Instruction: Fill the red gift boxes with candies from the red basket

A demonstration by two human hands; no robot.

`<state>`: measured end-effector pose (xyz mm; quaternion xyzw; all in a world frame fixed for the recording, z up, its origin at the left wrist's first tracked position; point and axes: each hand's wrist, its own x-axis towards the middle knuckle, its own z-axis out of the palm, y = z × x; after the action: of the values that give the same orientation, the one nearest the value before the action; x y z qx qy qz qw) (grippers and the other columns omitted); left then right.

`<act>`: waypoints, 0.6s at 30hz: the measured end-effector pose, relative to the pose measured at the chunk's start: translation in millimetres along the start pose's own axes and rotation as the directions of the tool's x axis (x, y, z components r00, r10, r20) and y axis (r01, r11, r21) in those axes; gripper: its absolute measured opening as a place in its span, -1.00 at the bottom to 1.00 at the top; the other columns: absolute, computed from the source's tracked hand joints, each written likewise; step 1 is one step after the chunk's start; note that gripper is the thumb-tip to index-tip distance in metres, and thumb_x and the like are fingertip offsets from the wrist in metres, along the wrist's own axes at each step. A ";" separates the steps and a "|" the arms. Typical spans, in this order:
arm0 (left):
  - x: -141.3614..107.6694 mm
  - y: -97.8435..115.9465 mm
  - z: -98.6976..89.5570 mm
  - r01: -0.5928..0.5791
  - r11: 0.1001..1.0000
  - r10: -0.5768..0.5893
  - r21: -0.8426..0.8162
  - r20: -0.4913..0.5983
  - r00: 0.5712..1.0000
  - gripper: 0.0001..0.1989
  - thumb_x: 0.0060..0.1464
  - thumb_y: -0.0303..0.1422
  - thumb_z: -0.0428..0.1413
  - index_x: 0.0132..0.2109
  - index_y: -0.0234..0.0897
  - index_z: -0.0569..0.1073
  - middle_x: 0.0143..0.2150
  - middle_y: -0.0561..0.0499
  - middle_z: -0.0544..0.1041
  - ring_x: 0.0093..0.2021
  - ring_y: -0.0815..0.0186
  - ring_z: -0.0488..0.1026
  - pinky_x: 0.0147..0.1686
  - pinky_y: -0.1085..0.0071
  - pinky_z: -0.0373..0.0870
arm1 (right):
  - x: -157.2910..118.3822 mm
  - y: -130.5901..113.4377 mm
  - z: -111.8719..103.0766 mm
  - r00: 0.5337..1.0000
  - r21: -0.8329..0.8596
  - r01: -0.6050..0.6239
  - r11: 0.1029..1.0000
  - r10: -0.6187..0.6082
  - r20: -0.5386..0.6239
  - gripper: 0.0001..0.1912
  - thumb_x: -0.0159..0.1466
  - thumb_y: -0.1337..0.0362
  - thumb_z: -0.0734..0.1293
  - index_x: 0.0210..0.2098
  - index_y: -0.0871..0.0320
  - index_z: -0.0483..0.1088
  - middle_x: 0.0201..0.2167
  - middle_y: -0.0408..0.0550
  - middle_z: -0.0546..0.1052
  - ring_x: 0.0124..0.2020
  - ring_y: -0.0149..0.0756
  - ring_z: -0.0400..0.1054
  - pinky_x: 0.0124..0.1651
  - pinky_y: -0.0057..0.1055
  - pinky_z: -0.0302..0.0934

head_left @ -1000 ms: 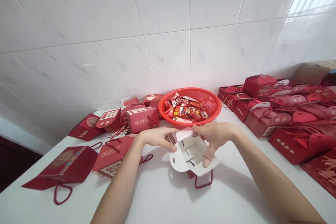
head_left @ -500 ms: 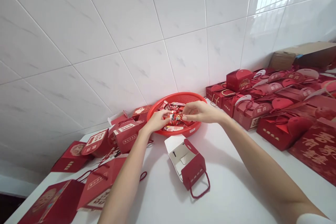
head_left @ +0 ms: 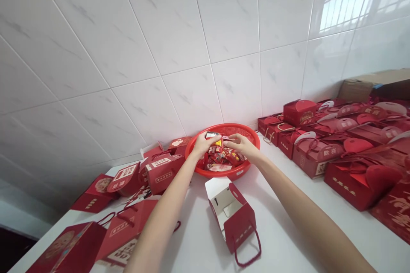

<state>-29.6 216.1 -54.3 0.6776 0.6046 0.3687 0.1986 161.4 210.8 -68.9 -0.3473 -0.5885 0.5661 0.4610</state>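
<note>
My left hand (head_left: 201,145) is at the left inside of a red plastic basket (head_left: 235,174), closed on a small shiny packet (head_left: 211,135) with a pale face. My right hand (head_left: 241,146) pinches a small pinkish-red packet (head_left: 228,138) at the basket's right side; the fingers partly cover it. Below both hands, several red wrapped sweets (head_left: 221,153) fill the basket. In front of it on the table stands a red gift box (head_left: 238,222), its top open, white inside, a dark red cord handle hanging toward me.
Several red gift boxes (head_left: 163,175) with cord handles stand on the left of the white table (head_left: 188,239). Rows of similar boxes (head_left: 315,153) cover the right side. A cardboard box (head_left: 358,91) lies at the far right, and a tiled wall (head_left: 185,98) rises behind.
Both hands have closed on small packets in the basket, lifting them a little above the other sweets. The view has tilted up slightly, so everything sits lower. The open gift box stays put.
</note>
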 end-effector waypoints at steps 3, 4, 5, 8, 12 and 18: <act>10.3 11.6 9.0 -0.038 0.997 0.037 -0.070 -0.026 0.999 -0.43 0.15 0.14 0.03 -0.14 -0.34 0.49 -0.24 -0.10 0.59 -0.25 0.21 0.53 -0.30 0.39 0.42 | 1.0 0.7 8.2 1.000 0.186 -0.013 0.982 0.015 -0.010 -0.58 -0.12 0.13 0.59 -0.37 0.18 0.45 -0.36 -0.04 0.58 -0.27 -0.21 0.47 -0.29 -0.40 0.28; 14.6 13.6 11.1 -0.038 0.997 0.037 -0.073 -0.011 0.999 -0.41 0.17 0.16 -0.02 -0.18 -0.33 0.49 -0.28 -0.08 0.59 -0.28 0.22 0.52 -0.32 0.40 0.41 | 1.5 1.1 9.8 1.000 0.243 -0.009 0.970 0.015 -0.026 -0.59 -0.13 0.13 0.59 -0.41 0.18 0.43 -0.39 -0.06 0.56 -0.29 -0.22 0.47 -0.28 -0.38 0.29; 19.0 14.0 12.1 -0.032 0.997 0.033 -0.066 0.010 0.999 -0.40 0.20 0.16 -0.06 -0.21 -0.32 0.50 -0.31 -0.08 0.58 -0.31 0.23 0.52 -0.34 0.40 0.41 | 2.0 1.4 10.6 0.999 0.285 0.006 0.959 0.010 -0.053 -0.60 -0.12 0.12 0.58 -0.43 0.17 0.41 -0.40 -0.08 0.55 -0.31 -0.23 0.47 -0.27 -0.37 0.31; 31.1 5.2 8.0 0.013 1.000 -0.013 0.003 0.068 0.998 -0.46 0.30 0.06 -0.12 -0.20 -0.32 0.51 -0.33 -0.06 0.57 -0.30 0.25 0.53 -0.30 0.39 0.43 | 2.7 2.2 9.7 0.985 0.364 0.069 0.929 -0.005 -0.175 -0.65 -0.11 0.18 0.54 -0.45 0.13 0.34 -0.42 -0.17 0.52 -0.32 -0.30 0.45 -0.25 -0.39 0.32; 36.6 -22.1 -1.2 0.095 0.970 -0.132 0.224 0.153 0.979 -0.69 0.24 -0.15 0.12 -0.27 -0.34 0.50 -0.32 -0.02 0.55 -0.28 0.27 0.51 -0.19 0.29 0.45 | 1.0 0.2 7.1 0.969 0.446 0.093 0.890 0.023 -0.247 -0.72 -0.14 0.30 0.47 -0.50 0.12 0.28 -0.55 -0.25 0.46 -0.48 -0.38 0.38 -0.39 -0.45 0.26; 30.7 -45.5 4.0 0.052 0.902 -0.190 0.428 0.287 0.939 -0.79 0.27 -0.25 0.14 -0.14 -0.34 0.49 -0.14 -0.04 0.54 -0.17 0.28 0.50 -0.11 0.23 0.49 | -0.5 -4.3 9.1 0.969 0.536 0.101 0.838 0.040 -0.245 -0.72 -0.15 0.28 0.52 -0.49 0.13 0.38 -0.55 -0.23 0.49 -0.50 -0.38 0.39 -0.44 -0.45 0.28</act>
<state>-57.3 255.1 -81.5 0.7155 0.6698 0.1036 0.1694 153.5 206.6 -64.1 -0.2600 -0.3474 0.6547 0.6189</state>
